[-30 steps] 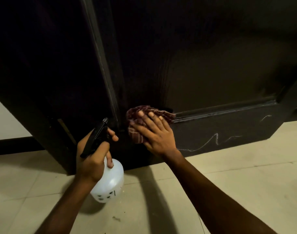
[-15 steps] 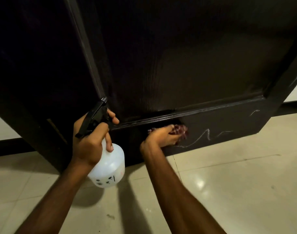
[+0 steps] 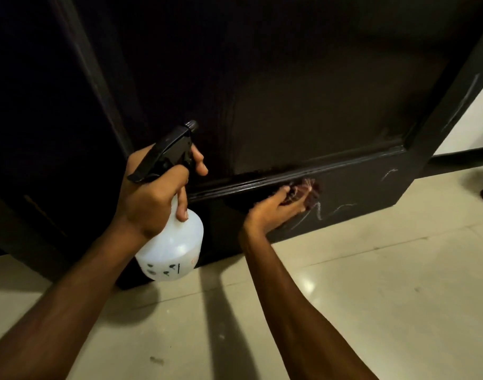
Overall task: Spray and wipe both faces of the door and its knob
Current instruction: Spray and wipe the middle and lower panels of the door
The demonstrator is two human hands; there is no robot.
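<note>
2 hands in view. Left hand [image 3: 152,198] grips the white spray bottle [image 3: 174,250] at its neck, fingers [image 3: 199,162] curled round it, 1 finger across the front of the black trigger head; nozzle toward the door [image 3: 289,105]. Right hand [image 3: 273,209] holds a bunched reddish cloth [image 3: 306,191], thumb and fingers curled round it, cloth pressed to the door's lower rail just under the moulding. White scribble [image 3: 336,209] on the rail, just beside the cloth. Pale tiled floor [image 3: 372,283] below.
</note>
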